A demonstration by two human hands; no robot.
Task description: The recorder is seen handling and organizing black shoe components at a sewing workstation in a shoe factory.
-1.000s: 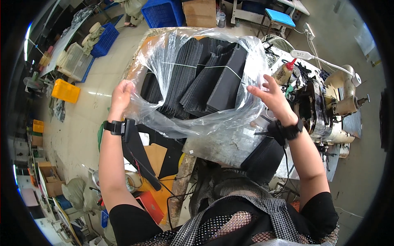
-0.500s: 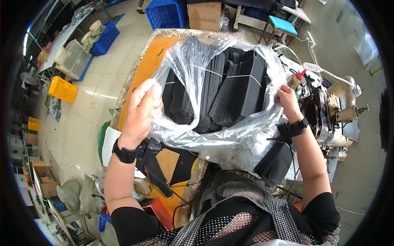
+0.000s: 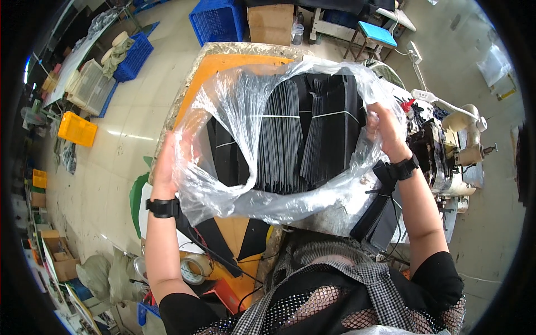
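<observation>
A large clear plastic bag (image 3: 223, 192) sits in front of me with its mouth spread wide. Inside are several stacks of flat black pieces (image 3: 282, 139), bound with thin white ties. My left hand (image 3: 169, 167) is at the bag's left side, closed on the film; the plastic partly veils its fingers. At the right rim, my right hand (image 3: 386, 131) has its fingers curled over the bag's edge. Below my right wrist lies a tied black bundle (image 3: 379, 220). Each wrist wears a black band.
Under the bag is an orange-topped table (image 3: 215, 70) with a worn edge. To the right stands a machine (image 3: 441, 145) with a metal arm. Tape rolls (image 3: 195, 268) and a red box (image 3: 226, 296) lie near my left elbow. Behind is a blue crate (image 3: 218, 22).
The bag's mouth has opened toward me and the stacks show more upright. My left hand has slid left and down, partly behind the film. My right fingers have moved inward over the rim.
</observation>
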